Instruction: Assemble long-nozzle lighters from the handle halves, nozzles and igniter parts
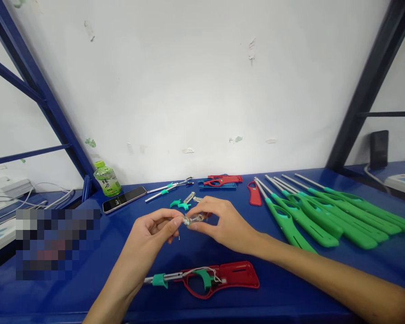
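Above the middle of the blue table, my right hand (219, 220) pinches a small clear plastic fuel tank (195, 218) between thumb and fingers. My left hand (160, 227) is closed, thumb and forefinger pressed at the tank's whitish end. Below its fingers pokes a thin dark tip, too small to name. Nearer me lies a red gas lighter handle half (239, 275), its inside showing a green trigger (205, 278), white wires and a metal tube (173, 276) with a green collar. Just beyond my hands are loose green triggers (180, 204) and another clear tank (189, 198).
Several green lighters (310, 216) fan out at the right. At the back are red handle shells (222, 181), metal tubes (165, 189) and a single red shell (254, 194). A phone (124, 199) and a green-capped bottle (107, 180) stand left, beside the blue frame (50, 108).
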Demonstrator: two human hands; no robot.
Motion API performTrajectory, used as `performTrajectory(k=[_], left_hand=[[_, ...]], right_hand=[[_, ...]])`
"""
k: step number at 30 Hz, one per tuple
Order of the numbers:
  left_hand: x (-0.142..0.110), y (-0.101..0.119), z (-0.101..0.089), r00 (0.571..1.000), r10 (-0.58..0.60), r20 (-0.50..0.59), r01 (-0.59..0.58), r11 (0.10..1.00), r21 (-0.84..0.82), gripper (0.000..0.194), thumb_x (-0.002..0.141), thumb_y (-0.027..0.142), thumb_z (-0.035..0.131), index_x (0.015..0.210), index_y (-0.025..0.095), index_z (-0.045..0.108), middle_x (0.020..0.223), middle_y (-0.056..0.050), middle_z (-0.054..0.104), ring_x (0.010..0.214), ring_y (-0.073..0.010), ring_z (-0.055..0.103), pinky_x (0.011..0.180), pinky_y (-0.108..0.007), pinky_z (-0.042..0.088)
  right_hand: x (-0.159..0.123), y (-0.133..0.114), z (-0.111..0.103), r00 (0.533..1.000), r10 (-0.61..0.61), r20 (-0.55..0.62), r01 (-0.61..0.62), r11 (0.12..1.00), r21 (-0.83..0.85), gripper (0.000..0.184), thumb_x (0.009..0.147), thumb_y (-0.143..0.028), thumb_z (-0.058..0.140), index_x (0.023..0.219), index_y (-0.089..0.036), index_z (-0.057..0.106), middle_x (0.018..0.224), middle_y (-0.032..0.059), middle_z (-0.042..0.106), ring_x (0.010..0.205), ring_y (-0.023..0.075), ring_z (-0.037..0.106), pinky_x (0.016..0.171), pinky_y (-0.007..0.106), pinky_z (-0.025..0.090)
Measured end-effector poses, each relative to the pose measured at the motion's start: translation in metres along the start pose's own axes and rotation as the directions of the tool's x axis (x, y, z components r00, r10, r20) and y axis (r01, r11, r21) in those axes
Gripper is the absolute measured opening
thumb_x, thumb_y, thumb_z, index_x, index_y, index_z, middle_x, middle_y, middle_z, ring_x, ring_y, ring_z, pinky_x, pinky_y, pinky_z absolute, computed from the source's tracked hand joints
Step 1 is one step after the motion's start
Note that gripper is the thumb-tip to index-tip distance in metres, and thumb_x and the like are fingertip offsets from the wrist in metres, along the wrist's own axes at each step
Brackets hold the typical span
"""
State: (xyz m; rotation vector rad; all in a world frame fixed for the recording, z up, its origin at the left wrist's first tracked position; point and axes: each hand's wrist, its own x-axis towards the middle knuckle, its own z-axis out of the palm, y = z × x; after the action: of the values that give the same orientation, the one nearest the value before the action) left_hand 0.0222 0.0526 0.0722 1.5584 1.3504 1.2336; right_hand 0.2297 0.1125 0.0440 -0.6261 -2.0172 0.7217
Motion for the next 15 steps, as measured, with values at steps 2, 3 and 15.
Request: performTrajectory(k=[2,3,15], left_hand=[[-0.001,0.002,0.001,1.000,-0.003,0.006,0.003,1.000,0.014,0.038,0.083,0.055,0.080,0.091,0.018,0.080,0.072,-0.003,0.069,0.068,-0.0158,0.059,0.061,-0.024,0.049],[-0.001,0.003,0.001,1.000,-0.003,0.006,0.003,1.000,0.024,0.039,0.083,0.056,0.080,0.091,0.018,0.080,0.071,-0.003,0.069,0.068,-0.0163,0.060,0.061,-0.025,0.049],[-0.001,0.012,0.002,0.998,0.069,-0.001,-0.067,0.978,0.199,0.036,0.080,0.057,0.078,0.077,0.021,0.075,0.069,-0.003,0.071,0.066,-0.0198,0.065,0.065,-0.030,0.055]], right_hand=[[0.000,0.001,-0.001,0.999,-0.049,-0.022,0.048,0.998,-0.036,0.012,0.093,-0.022,0.082,0.104,-0.024,0.082,0.102,0.0029,0.075,0.092,0.0182,0.070,0.087,0.034,0.055],[0.000,0.001,-0.002,0.997,-0.070,-0.032,0.068,0.996,-0.054,0.012,0.093,-0.022,0.082,0.104,-0.024,0.082,0.103,0.0031,0.075,0.093,0.0183,0.070,0.089,0.034,0.055],[0.002,0.006,-0.006,0.984,-0.176,-0.028,0.167,0.964,-0.208,0.018,0.093,-0.021,0.083,0.110,-0.026,0.083,0.106,0.0041,0.075,0.100,0.0206,0.069,0.094,0.037,0.054]])
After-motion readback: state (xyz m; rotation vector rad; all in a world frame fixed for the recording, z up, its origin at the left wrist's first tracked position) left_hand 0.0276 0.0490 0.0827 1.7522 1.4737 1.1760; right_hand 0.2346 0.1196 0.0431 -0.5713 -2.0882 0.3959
